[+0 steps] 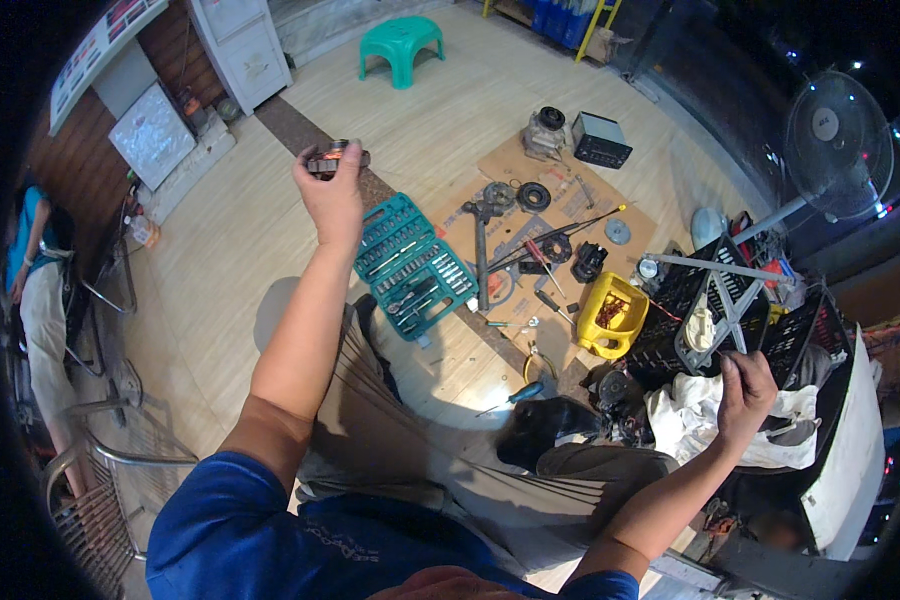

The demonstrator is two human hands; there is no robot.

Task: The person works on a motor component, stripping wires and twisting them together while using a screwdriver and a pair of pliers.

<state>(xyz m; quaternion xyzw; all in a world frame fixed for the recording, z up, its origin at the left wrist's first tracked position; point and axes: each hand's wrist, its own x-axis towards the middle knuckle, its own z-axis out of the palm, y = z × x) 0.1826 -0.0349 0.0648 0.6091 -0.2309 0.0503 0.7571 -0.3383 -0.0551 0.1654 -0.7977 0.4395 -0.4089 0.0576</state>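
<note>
My left hand (pixel 335 195) is raised ahead of me, gripping a dark round metal part (pixel 330 160) with copper-coloured windings. Beneath that forearm lies an open green socket set (pixel 410 265) with rows of sockets. Off to the right, my right hand (pixel 747 392) has its fingers closed; what they hold, if anything, cannot be made out. It is nearest the lower end of a grey crossed metal frame (pixel 735 310) and above a white cloth (pixel 685 415).
Cardboard (pixel 490 155) carries a hammer (pixel 481 250), a red-handled screwdriver (pixel 540 258) and dark machine parts. A cut yellow jug (pixel 610 318) stands near black crates (pixel 670 295). A fan (pixel 838 145) is at right, a green stool (pixel 400 45) farther off. Someone sits at left (pixel 40 290).
</note>
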